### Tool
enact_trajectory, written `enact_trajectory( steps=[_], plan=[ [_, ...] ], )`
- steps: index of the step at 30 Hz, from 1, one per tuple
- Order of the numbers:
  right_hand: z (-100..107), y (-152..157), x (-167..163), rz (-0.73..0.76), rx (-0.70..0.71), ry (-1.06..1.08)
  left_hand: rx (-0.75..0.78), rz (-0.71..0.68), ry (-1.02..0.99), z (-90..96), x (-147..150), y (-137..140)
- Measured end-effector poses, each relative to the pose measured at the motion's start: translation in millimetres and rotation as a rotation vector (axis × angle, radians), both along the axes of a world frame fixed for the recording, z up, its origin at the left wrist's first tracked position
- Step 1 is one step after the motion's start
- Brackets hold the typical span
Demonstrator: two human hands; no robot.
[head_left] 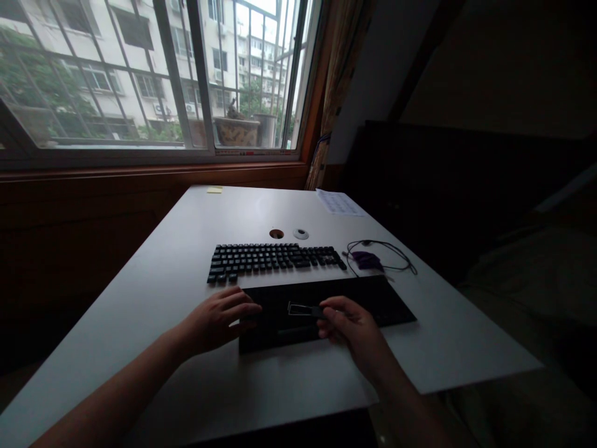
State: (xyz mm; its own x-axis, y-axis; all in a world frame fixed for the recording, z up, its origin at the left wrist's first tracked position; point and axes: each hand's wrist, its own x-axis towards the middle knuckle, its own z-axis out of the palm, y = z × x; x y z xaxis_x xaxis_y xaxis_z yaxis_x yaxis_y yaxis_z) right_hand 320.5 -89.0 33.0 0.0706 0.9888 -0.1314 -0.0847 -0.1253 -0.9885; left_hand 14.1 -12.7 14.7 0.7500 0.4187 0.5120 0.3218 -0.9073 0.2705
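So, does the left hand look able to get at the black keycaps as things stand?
Probably yes: the left hand is by the left end of the black base, the keycaps lie just beyond it, and nothing visible blocks the way.

Keycaps behind keyboard | cable right of keycaps | paper behind cable

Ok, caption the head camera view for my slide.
Left hand at a black board, right hand holding a wire-looped tool, keycaps beyond.

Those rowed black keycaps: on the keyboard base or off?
Off: the keycaps lie in rows on the white table, beyond the keyboard base.
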Motion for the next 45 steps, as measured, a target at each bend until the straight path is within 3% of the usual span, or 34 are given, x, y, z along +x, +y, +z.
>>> enact_trajectory(
  steps=[6,16,19,22,30,35,38,41,45],
  plan=[
    [-11,1,-34,0.197,0.033,0.076,-0.192,-0.036,-0.146,-1.0,10,-12],
    [-12,1,-47,0.336,0.073,0.031,-0.103,-0.023,-0.249,-0.7,3,-7],
    [-6,1,-42,0.414,0.102,-0.069,-0.053,0.009,-0.268,1.0,1,-6],
    [6,3,-31,0.461,0.225,-0.236,-0.015,0.037,-0.261,2.3,0,-6],
    [25,6,-20,0.384,0.52,-0.793,-0.01,-0.005,-0.217,7.8,7,-15],
    [20,0,-41,0.446,0.576,-0.866,0.0,-0.057,-0.232,9.7,14,-23],
    [20,-1,-44,0.459,0.564,-0.834,-0.022,-0.053,-0.279,6.3,15,-23],
    [22,1,-33,0.352,0.506,-0.82,-0.092,-0.003,-0.308,2.3,14,-21],
    [20,3,-9,0.137,0.267,-0.632,-0.132,-0.026,-0.194,2.6,18,-23]
  ],
)
